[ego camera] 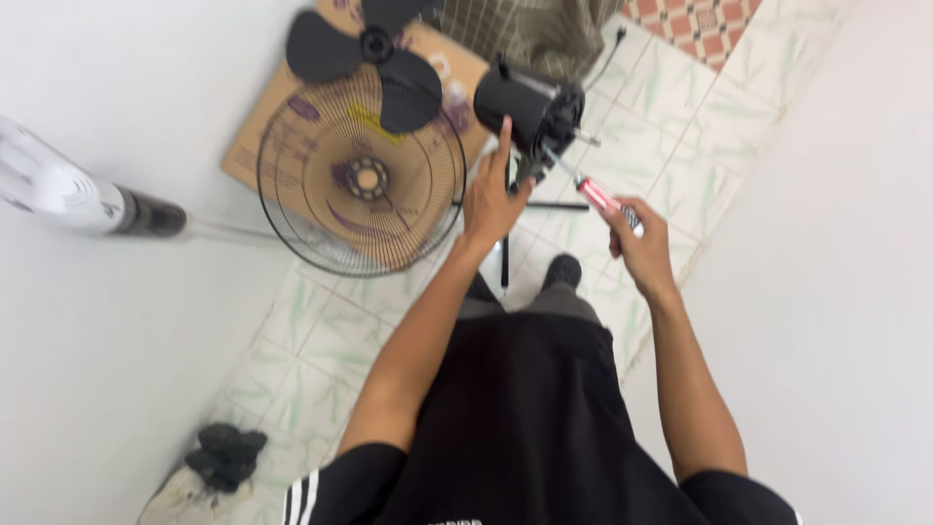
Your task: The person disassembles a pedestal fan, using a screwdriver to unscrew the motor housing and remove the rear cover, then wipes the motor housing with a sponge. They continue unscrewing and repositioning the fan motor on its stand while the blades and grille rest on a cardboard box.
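The left hand (491, 199) rests against the black fan motor housing (530, 107), index finger raised along its side; its grip is open, steadying rather than clasping. The right hand (641, 243) has its grip closed around a red-handled screwdriver (593, 192), tip angled toward the housing. A wire fan guard (360, 180) and black blade (374, 53) lie on cardboard (255, 136) just left, on the tiled floor (671, 126).
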